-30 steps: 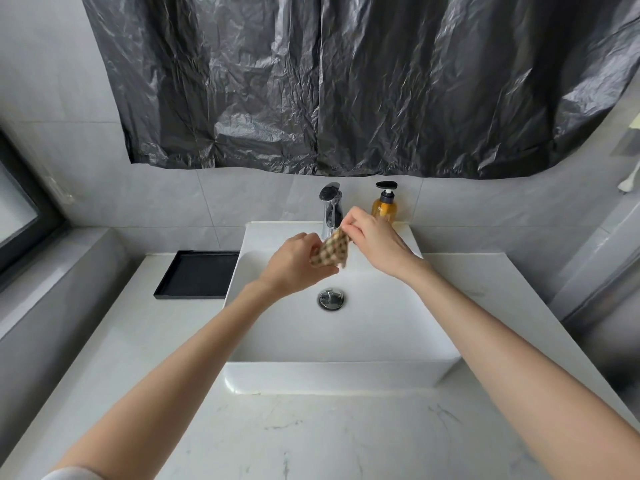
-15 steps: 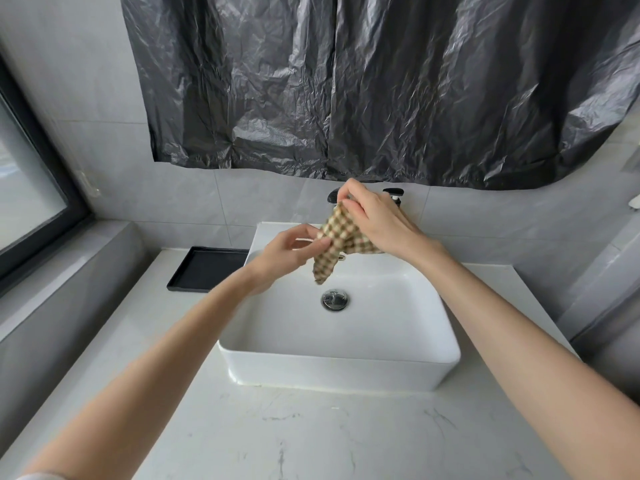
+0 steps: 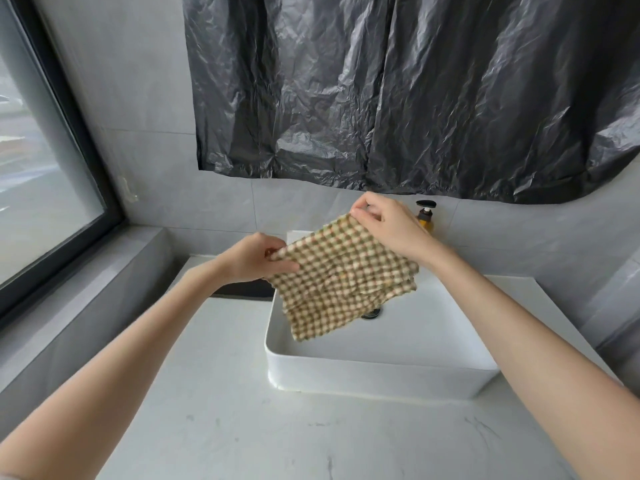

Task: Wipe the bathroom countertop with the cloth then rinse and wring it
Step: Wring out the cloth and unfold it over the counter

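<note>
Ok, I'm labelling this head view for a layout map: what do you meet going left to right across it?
Window → left hand → right hand → soap bottle. The cloth spans both hands, so I leave it out.

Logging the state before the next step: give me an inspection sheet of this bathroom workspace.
Surface: white, faintly veined countertop.
Job's things: checked cloth, held spread open above the white basin.
Clutter: amber pump bottle behind the basin; black tray partly hidden by the left arm.
Grippers: left hand pinches the cloth's left corner; right hand pinches its top corner.
Cables: nothing seen.
Surroundings: black plastic sheet on the grey tiled wall; window at left.
</note>
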Available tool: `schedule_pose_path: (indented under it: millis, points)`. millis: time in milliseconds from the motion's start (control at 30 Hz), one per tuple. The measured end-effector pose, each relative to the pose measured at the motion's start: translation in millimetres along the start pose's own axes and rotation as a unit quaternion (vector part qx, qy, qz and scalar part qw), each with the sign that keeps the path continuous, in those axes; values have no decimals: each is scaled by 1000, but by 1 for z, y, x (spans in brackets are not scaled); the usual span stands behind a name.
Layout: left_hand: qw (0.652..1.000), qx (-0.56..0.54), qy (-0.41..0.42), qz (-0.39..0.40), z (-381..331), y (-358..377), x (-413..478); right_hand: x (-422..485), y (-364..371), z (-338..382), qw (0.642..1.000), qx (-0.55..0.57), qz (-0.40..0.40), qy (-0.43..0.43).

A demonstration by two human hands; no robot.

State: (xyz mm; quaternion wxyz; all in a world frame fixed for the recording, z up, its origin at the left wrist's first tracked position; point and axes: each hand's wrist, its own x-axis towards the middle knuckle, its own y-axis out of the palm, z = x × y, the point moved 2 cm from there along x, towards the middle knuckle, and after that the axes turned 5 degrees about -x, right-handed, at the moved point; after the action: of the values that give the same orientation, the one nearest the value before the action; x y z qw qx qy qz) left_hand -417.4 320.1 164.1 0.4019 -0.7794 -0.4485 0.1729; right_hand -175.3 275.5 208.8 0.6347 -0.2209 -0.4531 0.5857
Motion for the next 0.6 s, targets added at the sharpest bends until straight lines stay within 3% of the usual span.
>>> schedule_pose_path:
  millis: [100, 167, 233, 333, 433, 533, 600]
  points:
    - [993, 22, 21, -116, 39, -26, -20, 3, 31, 16, 992, 5, 125, 33]
    - [976, 45, 58, -204, 61, -43, -32, 5, 53, 31, 995, -27, 99, 17]
    - [973, 76, 73, -206, 81, -54, -41, 6, 77, 45, 998, -32, 46, 12]
    - [979, 55, 48, -190, 117, -69, -54, 6, 117, 64, 991, -64, 118, 11]
    - [984, 44, 35, -169, 149, -85, -64, 18, 131, 82, 998, -4, 35, 48]
    - [986, 17, 17, -168, 172, -97, -72, 31, 149, 97, 989, -2, 136, 59]
    - [988, -3, 12, -153, 184, -101, -77, 38, 157, 104, 989, 22, 131, 69]
